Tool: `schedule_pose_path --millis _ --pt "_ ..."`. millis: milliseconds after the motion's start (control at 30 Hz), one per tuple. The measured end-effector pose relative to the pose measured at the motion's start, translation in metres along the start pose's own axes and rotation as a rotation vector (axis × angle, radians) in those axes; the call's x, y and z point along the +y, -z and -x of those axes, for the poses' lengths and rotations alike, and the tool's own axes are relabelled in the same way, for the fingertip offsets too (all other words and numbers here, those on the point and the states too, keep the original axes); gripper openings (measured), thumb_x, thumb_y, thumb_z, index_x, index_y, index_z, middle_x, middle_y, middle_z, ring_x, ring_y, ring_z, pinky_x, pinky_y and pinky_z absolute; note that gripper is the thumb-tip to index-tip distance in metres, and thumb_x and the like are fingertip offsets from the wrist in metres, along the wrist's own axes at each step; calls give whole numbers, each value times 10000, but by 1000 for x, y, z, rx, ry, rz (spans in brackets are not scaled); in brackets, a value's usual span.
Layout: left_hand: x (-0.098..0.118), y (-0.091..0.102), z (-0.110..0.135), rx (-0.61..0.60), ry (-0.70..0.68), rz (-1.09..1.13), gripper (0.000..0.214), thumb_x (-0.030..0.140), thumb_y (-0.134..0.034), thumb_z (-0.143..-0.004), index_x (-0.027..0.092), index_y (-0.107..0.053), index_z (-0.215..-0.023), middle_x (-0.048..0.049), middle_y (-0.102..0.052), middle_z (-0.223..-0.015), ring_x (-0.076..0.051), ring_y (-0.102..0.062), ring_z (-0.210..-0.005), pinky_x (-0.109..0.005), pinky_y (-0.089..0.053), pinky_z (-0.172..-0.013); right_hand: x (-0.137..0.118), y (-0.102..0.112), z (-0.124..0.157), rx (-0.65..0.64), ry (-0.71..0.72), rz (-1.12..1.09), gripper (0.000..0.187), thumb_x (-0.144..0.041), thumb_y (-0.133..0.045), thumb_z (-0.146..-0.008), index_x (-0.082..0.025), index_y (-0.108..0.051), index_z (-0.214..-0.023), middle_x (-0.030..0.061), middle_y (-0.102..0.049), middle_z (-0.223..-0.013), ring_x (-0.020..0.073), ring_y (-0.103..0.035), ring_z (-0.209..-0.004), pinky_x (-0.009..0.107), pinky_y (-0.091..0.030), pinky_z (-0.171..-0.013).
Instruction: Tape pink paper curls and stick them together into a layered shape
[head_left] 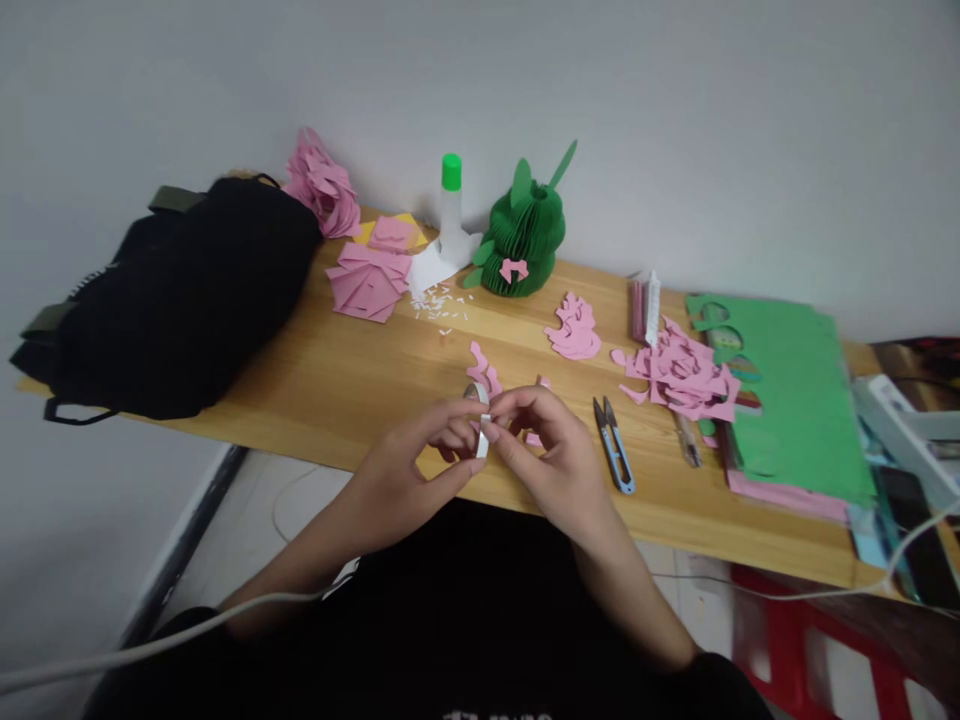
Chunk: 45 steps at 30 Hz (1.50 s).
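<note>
My left hand [420, 450] grips a narrow white roll of tape [481, 440] between thumb and fingers, close to the table's front edge. On the roll's right side, my right hand [547, 440] pinches at its edge with thumb and forefinger; whatever lies between those fingertips is too small to make out. Just behind the hands lies a wavy pink paper cutout [484, 368], and more pink scraps are partly hidden beneath my right hand. Blue-handled thread snips [615, 450] rest to the right of that hand.
Behind stand a glue bottle [451, 205] with a green cap and a green honeycomb-paper cactus [525, 240]. White paper bits [439, 303] are scattered nearby. A black bag [195, 290] covers the left; pink scraps [686, 370] and green sheets [795, 400] lie right. A white cable [187, 625] crosses in front.
</note>
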<state>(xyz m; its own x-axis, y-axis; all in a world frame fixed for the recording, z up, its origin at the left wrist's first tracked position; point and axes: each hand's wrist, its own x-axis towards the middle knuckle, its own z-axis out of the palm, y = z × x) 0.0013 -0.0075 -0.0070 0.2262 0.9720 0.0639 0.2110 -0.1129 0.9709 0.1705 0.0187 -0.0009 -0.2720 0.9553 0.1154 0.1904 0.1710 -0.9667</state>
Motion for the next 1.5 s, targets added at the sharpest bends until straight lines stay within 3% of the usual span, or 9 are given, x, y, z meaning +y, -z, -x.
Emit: schedule_pose_path --millis 200,333,467,600,800,900,1000,1100,1500 --pt "0 2 -8 -71 155 258 363 174 -701 -774 209 -572 -1112 42 -615 -746 -92 -606 -668 -232 -512 -678 6 17 5 90 -7 114 268 -302 -626 -863 -232 -538 -1106 23 -664 -913 144 -633 -742 283 -524 -670" --pt "2 5 -14 -162 252 432 387 192 -725 -740 200 -544 -1081 44 -605 -719 -94 -588 -633 -230 -486 -612 31 66 23 398 -292 783 265 -386 -602 -843 -164 -623 -986 132 -679 -940 260 -648 -780 408 -512 -700" --pt "5 5 -18 -209 284 498 420 191 -755 -712 200 -535 -1070 44 -593 -706 -94 -574 -613 -226 -468 -577 58 99 43 223 -529 1139 395 -315 -659 -784 -66 -628 -1089 251 -660 -1046 360 -642 -953 463 -496 -811" --pt "10 4 -21 -240 278 518 430 190 -763 -713 201 -532 -1075 49 -585 -705 -92 -566 -611 -223 -459 -571 59 93 44 136 -578 1200 392 -208 -599 -799 -73 -602 -1167 220 -670 -1071 326 -660 -924 408 -487 -780" --pt "19 6 -22 -296 282 537 410 204 -739 -758 198 -513 -1100 34 -593 -722 -90 -562 -603 -197 -430 -515 51 88 34 201 -679 1199 231 -135 -516 -775 -79 -661 -946 220 -688 -886 319 -653 -766 384 -447 -636" --pt "21 7 -22 -316 278 537 403 211 -733 -770 200 -505 -1102 33 -589 -710 -89 -560 -596 -188 -434 -503 46 98 36 245 -597 1127 218 -148 -472 -797 -119 -653 -916 178 -686 -891 279 -651 -768 361 -463 -636" --pt "23 8 -24 -337 278 554 404 213 -728 -772 201 -500 -1104 38 -580 -700 -84 -548 -584 -175 -438 -482 27 102 41 232 -220 741 217 -315 -485 -888 -177 -647 -934 84 -682 -813 221 -643 -727 322 -486 -635" --pt "26 8 -25 -354 280 568 392 194 -716 -772 206 -499 -1099 40 -582 -708 -82 -549 -587 -168 -441 -480 0 94 40 57 34 475 366 -416 -401 -980 -208 -682 -871 50 -694 -733 176 -618 -606 294 -469 -550" --pt "40 7 -27 -348 282 580 347 144 -700 -765 205 -544 -1069 35 -626 -730 -92 -579 -612 -193 -441 -535 -31 71 14 -31 126 561 325 -364 -559 -943 -187 -725 -726 -17 -583 -524 106 -504 -436 249 -357 -455"
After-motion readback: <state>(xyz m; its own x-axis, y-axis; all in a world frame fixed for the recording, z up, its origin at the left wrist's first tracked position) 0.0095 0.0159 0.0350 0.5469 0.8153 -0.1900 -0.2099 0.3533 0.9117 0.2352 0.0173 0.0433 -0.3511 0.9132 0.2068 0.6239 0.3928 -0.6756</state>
